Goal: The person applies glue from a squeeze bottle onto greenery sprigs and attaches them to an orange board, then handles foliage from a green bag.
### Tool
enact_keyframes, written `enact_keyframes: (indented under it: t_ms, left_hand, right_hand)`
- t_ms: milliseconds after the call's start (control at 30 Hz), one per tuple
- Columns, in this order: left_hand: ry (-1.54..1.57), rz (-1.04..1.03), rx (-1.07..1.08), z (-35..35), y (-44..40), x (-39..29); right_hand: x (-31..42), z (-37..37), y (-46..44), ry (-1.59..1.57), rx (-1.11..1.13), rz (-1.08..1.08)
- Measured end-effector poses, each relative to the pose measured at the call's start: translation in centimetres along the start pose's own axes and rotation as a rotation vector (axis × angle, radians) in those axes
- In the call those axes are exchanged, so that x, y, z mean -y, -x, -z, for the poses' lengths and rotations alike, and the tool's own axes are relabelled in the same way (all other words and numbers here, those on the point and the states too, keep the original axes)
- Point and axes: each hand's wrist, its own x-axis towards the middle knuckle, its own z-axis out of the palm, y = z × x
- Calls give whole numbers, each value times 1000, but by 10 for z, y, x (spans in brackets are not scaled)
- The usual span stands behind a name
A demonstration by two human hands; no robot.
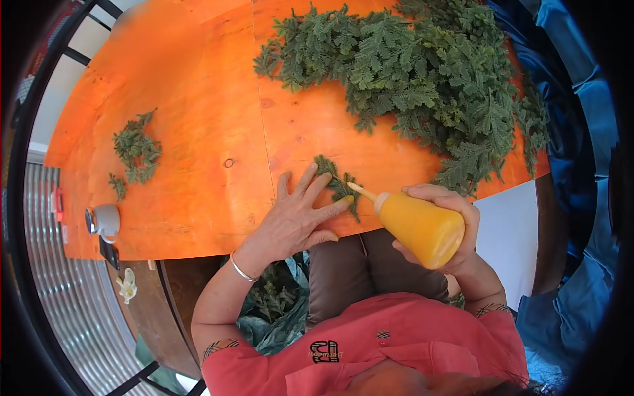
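My left hand (298,214) lies on the orange table (218,191) with its fingers spread. Its index finger touches a small green leafy sprig (338,186), partly covering it. Around a yellow squeeze bottle (419,228), my right hand (456,211) has its fingers wrapped. The bottle is tilted, and its thin pale nozzle points up and left, with the tip at or just above the sprig. Whether anything comes out of the tip, I cannot tell.
A large heap of green branches (422,72) covers the table's far right. Small sprigs (137,148) lie at the left, near a grey-white cup (104,221) by the edge. Blue fabric (574,264) hangs at the right. A bag with greenery (274,297) sits below the table.
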Motion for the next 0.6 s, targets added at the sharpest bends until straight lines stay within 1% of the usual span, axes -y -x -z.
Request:
enact_keyframes:
  t_ms: [167,267,600]
  left_hand:
    - [-26,-21,17,1,2,1]
    - [-17,-29,31,0,4,2]
    - [11,-22,28,-2,6,2]
  right_hand:
    - [6,1,5,13,-31,-8]
    - [13,8,12,29,82,-50]
    - [35,8,30,8,69,-99]
